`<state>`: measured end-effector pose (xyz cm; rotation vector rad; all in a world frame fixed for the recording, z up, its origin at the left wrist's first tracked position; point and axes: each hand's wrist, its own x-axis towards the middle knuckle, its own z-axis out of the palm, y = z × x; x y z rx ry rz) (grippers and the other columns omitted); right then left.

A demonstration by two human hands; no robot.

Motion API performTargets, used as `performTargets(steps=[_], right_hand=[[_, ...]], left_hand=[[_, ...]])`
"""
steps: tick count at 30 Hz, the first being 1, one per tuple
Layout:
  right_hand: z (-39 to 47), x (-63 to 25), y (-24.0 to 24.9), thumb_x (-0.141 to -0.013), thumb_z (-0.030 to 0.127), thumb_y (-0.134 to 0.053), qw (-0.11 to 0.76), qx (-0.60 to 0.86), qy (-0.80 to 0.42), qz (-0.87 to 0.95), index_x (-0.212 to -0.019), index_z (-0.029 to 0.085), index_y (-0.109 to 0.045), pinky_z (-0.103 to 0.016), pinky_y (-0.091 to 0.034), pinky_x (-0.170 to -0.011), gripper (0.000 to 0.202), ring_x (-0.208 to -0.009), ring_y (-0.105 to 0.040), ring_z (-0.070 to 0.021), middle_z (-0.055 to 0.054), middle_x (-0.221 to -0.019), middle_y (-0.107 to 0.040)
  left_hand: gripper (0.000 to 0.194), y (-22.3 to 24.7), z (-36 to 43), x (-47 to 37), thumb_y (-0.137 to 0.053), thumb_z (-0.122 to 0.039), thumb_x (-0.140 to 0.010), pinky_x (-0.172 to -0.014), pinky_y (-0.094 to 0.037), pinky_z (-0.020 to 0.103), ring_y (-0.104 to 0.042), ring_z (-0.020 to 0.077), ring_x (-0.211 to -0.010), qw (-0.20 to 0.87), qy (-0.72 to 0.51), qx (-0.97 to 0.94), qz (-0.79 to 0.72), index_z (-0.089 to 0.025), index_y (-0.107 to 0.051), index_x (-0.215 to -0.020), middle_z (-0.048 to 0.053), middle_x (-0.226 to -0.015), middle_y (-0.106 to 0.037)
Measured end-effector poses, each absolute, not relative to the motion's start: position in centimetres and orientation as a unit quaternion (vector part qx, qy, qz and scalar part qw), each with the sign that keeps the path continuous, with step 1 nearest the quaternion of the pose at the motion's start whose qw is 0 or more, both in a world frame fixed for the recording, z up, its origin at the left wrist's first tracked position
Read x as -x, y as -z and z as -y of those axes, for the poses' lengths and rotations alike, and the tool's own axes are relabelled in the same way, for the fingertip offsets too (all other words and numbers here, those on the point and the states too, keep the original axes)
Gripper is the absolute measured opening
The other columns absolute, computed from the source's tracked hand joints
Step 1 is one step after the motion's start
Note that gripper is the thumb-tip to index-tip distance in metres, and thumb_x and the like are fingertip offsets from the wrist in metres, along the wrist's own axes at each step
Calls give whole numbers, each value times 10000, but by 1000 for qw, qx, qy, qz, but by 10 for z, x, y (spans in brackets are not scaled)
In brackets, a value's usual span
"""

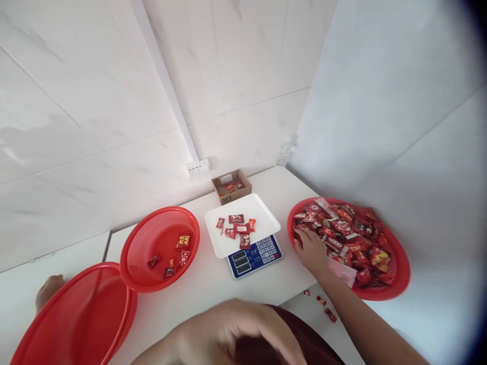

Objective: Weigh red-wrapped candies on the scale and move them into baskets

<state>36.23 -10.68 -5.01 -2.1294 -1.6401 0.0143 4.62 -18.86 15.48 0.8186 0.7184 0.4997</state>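
Note:
My right hand (312, 249) rests at the left side of a red basket (401, 276) heaped with red-wrapped candies (344, 228). Its fingers are apart, bent down over the candies, and no held piece shows. Close to the camera, my left hand (228, 332) is slightly blurred, fingers loosely curved and apart, with nothing visible in it; its lower part is cut off by the frame. Between the baskets stands a digital scale (254, 257) with a white tray (218, 243), on which several wrapped candies (241, 229) lie.
A red basket (131, 248) with several candy packets stands left of the scale. Nearer sits another red basket (68, 324), with another person's hand (49, 291) behind it. Behind the scale are a cardboard box (232, 195) and clear plastic (284, 154). Stray candies (321, 300) lie below right.

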Motion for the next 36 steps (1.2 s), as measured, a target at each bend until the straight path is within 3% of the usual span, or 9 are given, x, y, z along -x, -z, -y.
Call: performTargets(steps=[7, 11, 15, 19, 25, 27, 30, 33, 36], right_hand=[[107, -406, 35, -845, 279, -357, 200, 832, 19, 517, -1219, 186, -560, -548, -385, -907, 436, -1197, -434, -339, -140, -1334, -506], [106, -441, 39, -801, 169, -346, 200, 818, -38, 538, -1065, 188, -651, -429, -432, -893, 404, -1049, -565, -256, -119, -1144, -644], [97, -453, 30, -817, 232, -347, 287, 824, -46, 487, -1047, 185, -646, -404, -450, -855, 380, -973, -604, -247, -118, -1064, -674], [74, -412, 18, -801, 376, -420, 375, 797, -123, 457, -1058, 200, -632, -401, -460, -852, 376, -947, -614, -249, -96, -1045, -680], [36, -312, 31, -782, 332, -431, 326, 703, -309, 551, -1053, 229, -638, -364, -495, -828, 356, -921, -640, -211, -49, -997, -700], [29, -288, 37, -780, 323, -454, 319, 686, -305, 579, -1120, 233, -616, -386, -447, -921, 387, -1070, -583, -221, -60, -1135, -655], [25, -262, 44, -754, 361, -546, 273, 664, -273, 640, -1260, 225, -531, -461, -290, -1055, 525, -1333, -316, -290, -98, -1405, -440], [23, -244, 51, -784, 447, -532, 163, 642, -217, 717, -1367, 246, -409, -528, -205, -1070, 629, -1389, -141, -345, -107, -1504, -268], [15, -235, 56, -850, 457, -433, 94, 618, -183, 758, -1405, 250, -343, -498, -190, -1078, 600, -1397, -124, -323, -106, -1519, -229]], left_hand=[[307, -139, 152, -44, -727, -324, -694, -804, -417, 317, -575, 174, -820, 774, -264, -409, -405, -216, -633, -965, 51, -911, -640], [305, -120, 158, -41, -726, -316, -686, -797, -404, 306, -557, 163, -804, 761, -278, -376, -449, -211, -632, -956, 43, -895, -634], [295, -114, 158, -45, -720, -314, -674, -773, -401, 304, -560, 162, -772, 746, -302, -365, -468, -196, -637, -931, 47, -868, -637], [278, -103, 156, -47, -714, -302, -667, -759, -406, 304, -565, 161, -758, 743, -302, -360, -477, -192, -638, -910, 43, -850, -637], [249, -90, 158, -46, -690, -287, -693, -722, -410, 288, -577, 150, -733, 734, -303, -378, -476, -183, -627, -909, 38, -840, -639], [252, -88, 160, -44, -688, -295, -698, -720, -410, 288, -582, 151, -738, 728, -314, -381, -475, -182, -626, -914, 41, -846, -642], [275, -83, 164, -38, -708, -313, -683, -716, -413, 291, -585, 152, -730, 716, -331, -372, -489, -180, -625, -910, 43, -838, -645], [304, -74, 169, -31, -736, -331, -651, -697, -413, 292, -585, 150, -707, 703, -345, -362, -506, -180, -625, -891, 42, -814, -644], [320, -69, 172, -26, -747, -353, -638, -688, -411, 294, -588, 153, -701, 695, -361, -351, -513, -184, -626, -881, 42, -803, -644]])
